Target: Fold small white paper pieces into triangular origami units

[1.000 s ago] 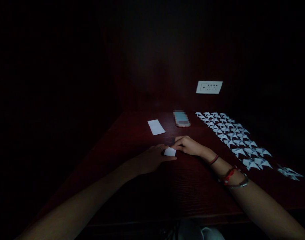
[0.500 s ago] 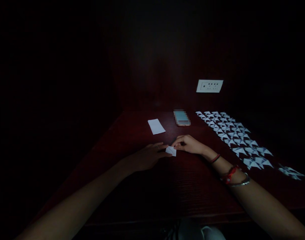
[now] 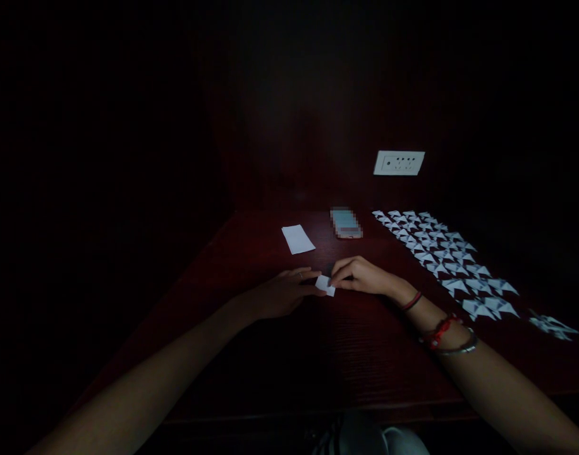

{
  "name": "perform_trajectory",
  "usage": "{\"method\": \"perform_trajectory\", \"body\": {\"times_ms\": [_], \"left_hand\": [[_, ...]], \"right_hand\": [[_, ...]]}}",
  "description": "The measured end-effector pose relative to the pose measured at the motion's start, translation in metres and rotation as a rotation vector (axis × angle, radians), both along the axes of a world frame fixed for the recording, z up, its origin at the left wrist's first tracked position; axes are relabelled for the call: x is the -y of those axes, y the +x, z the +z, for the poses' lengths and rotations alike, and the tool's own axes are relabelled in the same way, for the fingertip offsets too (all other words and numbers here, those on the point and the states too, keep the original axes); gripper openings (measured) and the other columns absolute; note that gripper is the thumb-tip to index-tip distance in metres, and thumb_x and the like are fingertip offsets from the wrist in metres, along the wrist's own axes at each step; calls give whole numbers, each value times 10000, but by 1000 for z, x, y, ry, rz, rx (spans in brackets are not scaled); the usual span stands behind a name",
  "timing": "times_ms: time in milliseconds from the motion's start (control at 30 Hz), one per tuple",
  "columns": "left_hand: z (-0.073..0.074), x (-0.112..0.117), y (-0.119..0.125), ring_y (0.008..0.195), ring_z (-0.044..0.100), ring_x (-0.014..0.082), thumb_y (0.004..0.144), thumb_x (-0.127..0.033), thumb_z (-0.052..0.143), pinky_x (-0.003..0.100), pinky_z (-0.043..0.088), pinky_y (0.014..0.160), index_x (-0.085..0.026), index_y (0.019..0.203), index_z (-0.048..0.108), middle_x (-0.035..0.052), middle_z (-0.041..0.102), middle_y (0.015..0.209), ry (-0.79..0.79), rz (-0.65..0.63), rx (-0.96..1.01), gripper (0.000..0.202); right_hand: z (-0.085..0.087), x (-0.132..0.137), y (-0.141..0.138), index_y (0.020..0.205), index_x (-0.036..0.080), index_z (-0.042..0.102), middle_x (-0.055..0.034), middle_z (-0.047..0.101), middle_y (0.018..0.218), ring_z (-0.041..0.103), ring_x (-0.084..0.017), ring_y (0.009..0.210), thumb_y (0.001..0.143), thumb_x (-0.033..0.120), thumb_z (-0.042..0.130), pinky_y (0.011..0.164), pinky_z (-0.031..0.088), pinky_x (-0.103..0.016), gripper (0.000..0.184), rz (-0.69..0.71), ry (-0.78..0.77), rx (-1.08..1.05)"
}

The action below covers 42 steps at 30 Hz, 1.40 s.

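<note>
A small folded square of white paper (image 3: 324, 284) lies on the dark red table between my two hands. My left hand (image 3: 282, 295) reaches in from the left with its fingers stretched out and apart. Its fingertip and thumb rest at the paper's left side. From the right, my right hand (image 3: 358, 276) has its fingers bent and closed together at the paper's right edge, its fingertips pinching there. Its fingertips hide part of that edge.
Beyond my hands lie a stack of white paper sheets (image 3: 298, 239) and a phone (image 3: 345, 223). Rows of folded paper figures (image 3: 432, 243) cover the table's right side, with another figure (image 3: 552, 325) nearer me. A socket panel (image 3: 399, 163) is on the back wall.
My right fingertips have shifted slightly on the paper's right edge, and its upper surface looks flatter. My left hand stays almost in place.
</note>
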<state>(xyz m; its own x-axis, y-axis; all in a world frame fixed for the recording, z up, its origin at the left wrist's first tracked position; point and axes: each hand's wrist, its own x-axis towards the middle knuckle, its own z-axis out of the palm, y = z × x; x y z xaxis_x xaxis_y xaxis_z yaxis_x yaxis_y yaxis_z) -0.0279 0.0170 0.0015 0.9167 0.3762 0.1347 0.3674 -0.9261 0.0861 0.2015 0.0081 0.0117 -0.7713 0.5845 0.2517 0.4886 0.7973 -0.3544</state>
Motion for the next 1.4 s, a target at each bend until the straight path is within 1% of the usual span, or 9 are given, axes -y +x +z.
{"method": "perform_trajectory", "body": {"times_ms": [233, 567, 767, 933, 1033, 1200, 1233, 1300, 1400], "left_hand": [[0, 0, 0, 1197, 202, 243, 753, -49, 375, 436, 287, 910, -342, 1151, 389, -29, 236, 1317, 7, 8, -25, 495], [-1, -1, 1, 1168, 258, 239, 757, -62, 373, 422, 295, 898, -300, 1153, 395, 12, 288, 1289, 60, -6, -32, 463], [1, 3, 4, 1196, 178, 266, 767, -76, 384, 441, 276, 898, -298, 1134, 412, 13, 228, 1315, 102, 17, -27, 429], [-2, 1, 4, 1181, 221, 242, 768, -60, 356, 427, 268, 907, -289, 1142, 402, 6, 299, 1280, 60, 8, -44, 441], [-3, 0, 4, 1179, 223, 235, 753, -48, 367, 421, 265, 915, -304, 1147, 390, -1, 262, 1297, 30, 13, -40, 470], [1, 2, 3, 1212, 108, 283, 701, -18, 412, 451, 238, 922, -323, 1108, 424, -15, 34, 1358, 36, 49, 18, 510], [2, 2, 3, 1213, 96, 288, 695, -12, 412, 452, 230, 925, -316, 1104, 431, -14, 18, 1360, 44, 43, 25, 510], [3, 3, 3, 1213, 102, 283, 694, -12, 408, 449, 221, 930, -305, 1113, 426, -7, 75, 1356, 53, 16, 15, 512], [1, 2, 4, 1206, 148, 251, 719, -32, 393, 432, 220, 937, -299, 1133, 407, -11, 238, 1312, 55, -17, -12, 493]], "right_hand": [[6, 7, -2, 877, 150, 621, -58, 591, 853, 540, -115, 780, 772, 125, 444, 721, 409, -238, 208, 56, 56, 78], [6, 10, 0, 891, 153, 622, -67, 587, 888, 535, -126, 803, 740, 87, 451, 728, 406, -250, 238, 30, 85, 154], [10, 13, 0, 907, 159, 623, -61, 579, 922, 535, -129, 824, 716, 68, 437, 757, 409, -255, 281, 19, 61, 167], [9, 13, 1, 927, 146, 615, -73, 558, 1005, 524, -141, 885, 710, 69, 433, 799, 402, -273, 294, 6, 60, 139], [8, 12, -1, 942, 146, 603, -66, 578, 967, 528, -139, 875, 719, 64, 417, 804, 399, -274, 302, -20, 69, 130], [8, 13, -5, 871, 128, 605, -65, 598, 853, 543, -135, 768, 729, 87, 431, 731, 414, -266, 228, -91, 101, 141], [8, 13, -6, 858, 126, 604, -64, 598, 842, 543, -132, 750, 733, 93, 433, 718, 415, -261, 214, -97, 104, 142], [8, 13, -6, 847, 125, 603, -64, 595, 839, 543, -127, 739, 738, 103, 437, 706, 414, -254, 200, -99, 101, 132], [6, 11, -4, 861, 126, 603, -66, 592, 855, 544, -130, 768, 736, 115, 453, 718, 411, -252, 195, -92, 82, 102]]}}
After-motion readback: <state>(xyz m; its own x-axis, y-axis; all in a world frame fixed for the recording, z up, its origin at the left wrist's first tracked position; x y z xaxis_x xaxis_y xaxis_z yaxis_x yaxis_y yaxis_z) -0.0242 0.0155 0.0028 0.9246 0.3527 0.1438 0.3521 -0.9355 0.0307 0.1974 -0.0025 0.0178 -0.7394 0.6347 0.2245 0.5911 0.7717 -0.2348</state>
